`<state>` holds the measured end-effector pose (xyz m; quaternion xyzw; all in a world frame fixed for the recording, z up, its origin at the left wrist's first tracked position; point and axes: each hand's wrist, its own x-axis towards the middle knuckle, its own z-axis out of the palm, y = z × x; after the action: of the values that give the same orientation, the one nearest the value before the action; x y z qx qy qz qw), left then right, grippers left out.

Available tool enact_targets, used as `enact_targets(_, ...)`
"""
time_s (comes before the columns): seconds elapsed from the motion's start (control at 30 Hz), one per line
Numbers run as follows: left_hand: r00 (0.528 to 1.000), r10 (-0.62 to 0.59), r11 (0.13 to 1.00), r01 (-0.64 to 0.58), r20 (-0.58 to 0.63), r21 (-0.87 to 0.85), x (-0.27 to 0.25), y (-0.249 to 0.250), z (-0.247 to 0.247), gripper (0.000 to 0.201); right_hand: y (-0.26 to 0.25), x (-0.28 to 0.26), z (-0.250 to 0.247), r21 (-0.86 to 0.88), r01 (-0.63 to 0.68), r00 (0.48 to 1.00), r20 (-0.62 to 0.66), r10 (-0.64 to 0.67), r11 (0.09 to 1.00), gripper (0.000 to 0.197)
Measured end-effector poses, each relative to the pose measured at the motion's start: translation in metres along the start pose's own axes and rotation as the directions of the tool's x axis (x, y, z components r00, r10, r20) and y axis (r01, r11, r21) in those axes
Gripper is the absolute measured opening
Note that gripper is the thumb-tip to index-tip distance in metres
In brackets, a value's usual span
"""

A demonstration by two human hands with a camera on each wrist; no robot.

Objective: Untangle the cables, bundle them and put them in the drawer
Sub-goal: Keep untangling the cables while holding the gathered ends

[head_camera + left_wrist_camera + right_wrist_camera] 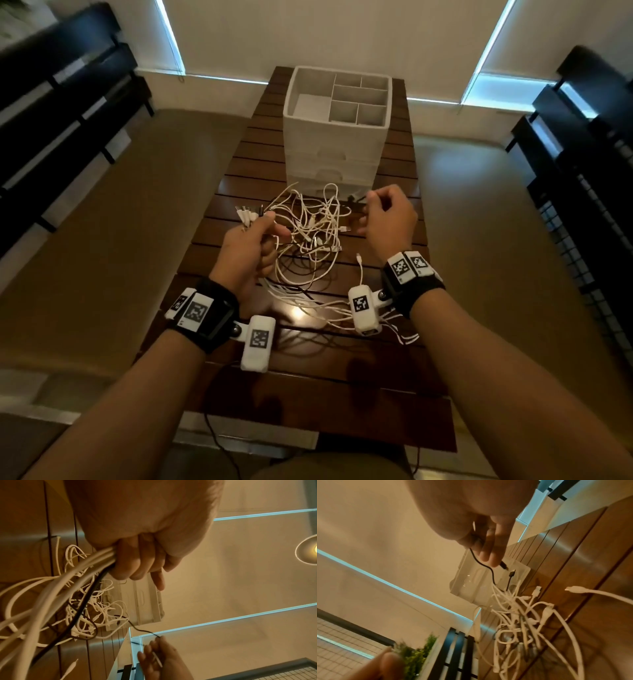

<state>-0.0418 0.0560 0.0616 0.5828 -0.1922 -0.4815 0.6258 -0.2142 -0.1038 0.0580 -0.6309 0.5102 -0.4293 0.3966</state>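
A tangle of white cables (310,233) with a few black ones lies on the dark wooden slatted table (394,161), in front of the white drawer unit (337,137). My left hand (248,246) grips a bunch of cable ends, white plugs (245,216) sticking out past the thumb; in the left wrist view its fingers (135,561) curl round several white cables (96,559) and one black. My right hand (387,216), raised at the tangle's right, pinches a thin black cable (481,561) near its plug (503,565). The tangle (520,616) hangs below it.
The drawer unit's top tray (342,96) has open compartments; its stacked drawers (329,164) look closed. Dark shelving stands at left (68,102) and right (582,154). Loose white cable loops (318,305) trail toward my wrists. Floor lies on both sides of the narrow table.
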Motion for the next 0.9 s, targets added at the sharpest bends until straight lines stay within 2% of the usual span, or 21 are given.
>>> enact_targets(0.1, 1.0, 0.018, 1.0, -0.018, 0.015, 0.0, -0.003, 0.002, 0.001, 0.041, -0.014, 0.002, 0.001, 0.001, 0.116, 0.993, 0.04, -0.116, 0.993, 0.016)
enact_targets(0.17, 1.0, 0.015, 1.0, -0.015, 0.015, 0.003, -0.007, -0.001, -0.002, 0.041, -0.014, 0.004, 0.0, -0.025, 0.095, 0.991, 0.093, -0.092, 0.995, 0.017)
enact_targets(0.27, 1.0, 0.021, 1.0, -0.02, 0.011, -0.018, -0.01, -0.001, -0.003, 0.042, -0.032, -0.006, -0.002, 0.107, 0.153, 0.987, 0.021, -0.156, 0.982, 0.016)
enact_targets(0.4, 1.0, 0.008, 1.0, -0.008, 0.008, -0.006, -0.009, 0.0, 0.0, 0.042, -0.046, -0.025, 0.002, 0.144, 0.289, 0.951, 0.073, -0.302, 0.946, 0.014)
enact_targets(0.53, 0.998, 0.019, 1.0, -0.018, 0.061, -0.019, -0.002, 0.003, 0.009, 0.043, -0.058, -0.029, 0.004, 0.212, 0.323, 0.942, 0.023, -0.335, 0.922, 0.013)
enact_targets(0.67, 0.995, 0.035, 0.999, -0.035, 0.089, 0.005, 0.003, 0.002, 0.015, 0.048, -0.081, -0.026, -0.002, 0.335, 0.399, 0.916, -0.098, -0.39, 0.853, 0.009)
enact_targets(0.7, 0.995, 0.039, 0.999, -0.039, 0.088, 0.006, 0.005, 0.002, 0.014, 0.048, -0.086, -0.023, -0.003, 0.349, 0.414, 0.907, -0.085, -0.411, 0.841, 0.008)
enact_targets(0.77, 0.995, 0.043, 0.999, -0.044, 0.089, 0.004, 0.006, -0.001, 0.013, 0.045, -0.087, -0.016, 0.0, 0.277, 0.408, 0.901, 0.032, -0.433, 0.87, 0.012)
enact_targets(0.83, 0.995, 0.044, 0.999, -0.043, 0.086, -0.017, 0.006, -0.003, 0.013, 0.044, -0.077, -0.016, 0.003, 0.155, 0.36, 0.909, 0.163, -0.383, 0.92, 0.014)
enact_targets(0.9, 0.997, 0.038, 0.999, -0.036, 0.061, -0.037, 0.008, -0.001, 0.015, 0.045, -0.063, -0.022, 0.005, 0.13, 0.334, 0.909, 0.217, -0.356, 0.933, 0.013)
